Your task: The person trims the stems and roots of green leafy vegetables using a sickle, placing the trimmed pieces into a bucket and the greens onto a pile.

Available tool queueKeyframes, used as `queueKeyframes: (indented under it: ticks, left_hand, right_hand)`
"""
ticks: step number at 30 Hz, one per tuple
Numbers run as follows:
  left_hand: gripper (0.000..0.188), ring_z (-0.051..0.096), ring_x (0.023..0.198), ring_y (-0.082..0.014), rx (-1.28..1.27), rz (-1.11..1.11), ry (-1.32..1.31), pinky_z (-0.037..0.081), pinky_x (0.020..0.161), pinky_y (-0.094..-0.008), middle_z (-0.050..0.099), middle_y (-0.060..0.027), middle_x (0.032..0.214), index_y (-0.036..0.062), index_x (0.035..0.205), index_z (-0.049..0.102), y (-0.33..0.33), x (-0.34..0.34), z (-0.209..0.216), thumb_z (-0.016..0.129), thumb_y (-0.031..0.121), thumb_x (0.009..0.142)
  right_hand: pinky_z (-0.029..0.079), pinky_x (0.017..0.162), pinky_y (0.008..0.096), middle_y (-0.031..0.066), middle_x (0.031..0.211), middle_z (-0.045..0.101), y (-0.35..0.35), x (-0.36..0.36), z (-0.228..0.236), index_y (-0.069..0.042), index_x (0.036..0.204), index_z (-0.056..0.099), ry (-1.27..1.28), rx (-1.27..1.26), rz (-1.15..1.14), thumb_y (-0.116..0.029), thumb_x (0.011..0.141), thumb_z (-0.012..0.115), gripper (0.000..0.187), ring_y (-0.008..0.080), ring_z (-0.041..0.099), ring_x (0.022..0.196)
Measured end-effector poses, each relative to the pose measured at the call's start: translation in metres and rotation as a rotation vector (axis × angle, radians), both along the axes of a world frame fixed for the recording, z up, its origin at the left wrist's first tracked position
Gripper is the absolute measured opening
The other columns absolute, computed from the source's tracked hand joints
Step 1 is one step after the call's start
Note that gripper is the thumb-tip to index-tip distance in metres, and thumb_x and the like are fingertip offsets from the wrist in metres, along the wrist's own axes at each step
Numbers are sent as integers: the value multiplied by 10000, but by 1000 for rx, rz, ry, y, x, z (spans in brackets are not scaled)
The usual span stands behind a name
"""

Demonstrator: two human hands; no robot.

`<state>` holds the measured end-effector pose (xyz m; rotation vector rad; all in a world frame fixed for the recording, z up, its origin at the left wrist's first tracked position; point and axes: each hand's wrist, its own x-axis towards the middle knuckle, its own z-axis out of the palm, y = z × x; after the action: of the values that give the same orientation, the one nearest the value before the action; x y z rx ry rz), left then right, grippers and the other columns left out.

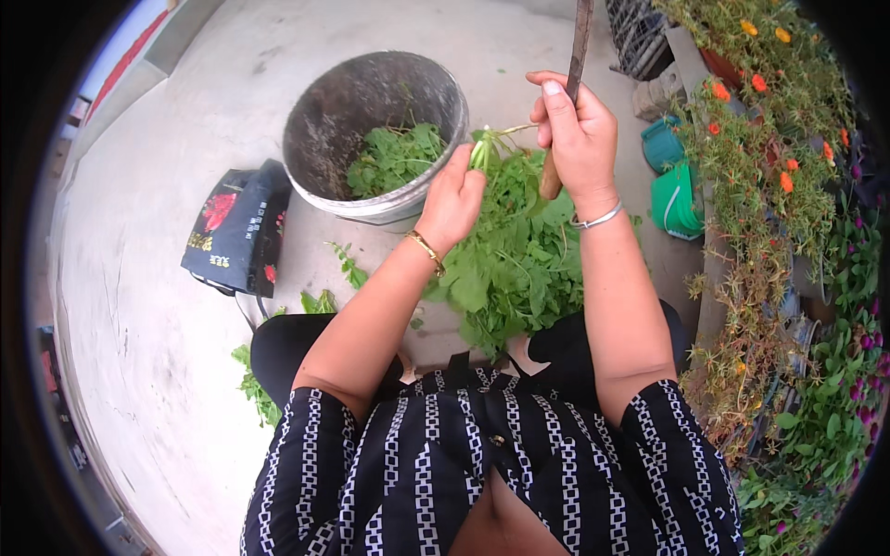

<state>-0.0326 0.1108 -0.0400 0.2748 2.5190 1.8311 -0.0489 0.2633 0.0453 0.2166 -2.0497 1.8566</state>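
Observation:
My left hand (452, 201) is closed round the pale stems of a leafy green plant (480, 153), beside the bucket's rim. A thin root runs from the stem end across to my right hand (579, 139), whose fingers meet it. That hand is also wrapped round a knife (581, 42) with a long, narrow, dark blade pointing up and away and a wooden handle showing below the palm. Beneath both hands lies a big heap of leafy greens (519, 264), between my knees.
A large round bucket (320, 199) with greens (399, 157) inside stands ahead to the left. Left of it sits a dark printed bag (236, 232). Loose leaves (258, 385) lie by my left leg. Along the right are a green pail (677, 202), a teal pot (661, 144) and flowering plants (769, 176).

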Motion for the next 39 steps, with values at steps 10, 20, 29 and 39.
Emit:
queueKeyframes:
  ticks: [10, 20, 29, 39]
  left_hand:
    - [321, 556, 718, -95, 458, 147, -379, 464, 660, -232, 605, -21, 851, 0, 1031, 583, -130, -13, 86, 430, 274, 960]
    - [285, 495, 703, -76, 240, 266, -220, 408, 649, -223, 550, 9, 749, 15, 963, 585, -146, -49, 59, 437, 258, 960]
    - [273, 471, 616, -93, 584, 188, -508, 400, 567, -234, 520, 13, 754, 52, 933, 561, -141, -70, 70, 407, 274, 965]
    - [284, 402, 564, -91, 1568, -195, -596, 349, 476, -236, 459, 8, 788, 22, 1061, 484, -149, -90, 45, 391, 278, 982]
  right_hand:
    - [396, 504, 319, 101, 575, 490, -36, 13, -16, -20, 779, 590, 174, 516, 238, -260, 901, 536, 275, 217, 480, 501]
    - [410, 517, 368, 143, 612, 516, -71, -7, -66, -20, 765, 555, 3, 537, 346, -241, 908, 530, 265, 320, 525, 558]
    - [417, 514, 388, 166, 617, 533, -74, -37, -89, -10, 780, 562, -93, 554, 373, -216, 906, 529, 243, 338, 532, 550]
    - [423, 506, 415, 178, 617, 544, -84, -53, -88, -14, 737, 547, -35, 712, 200, -236, 899, 548, 274, 363, 544, 563]
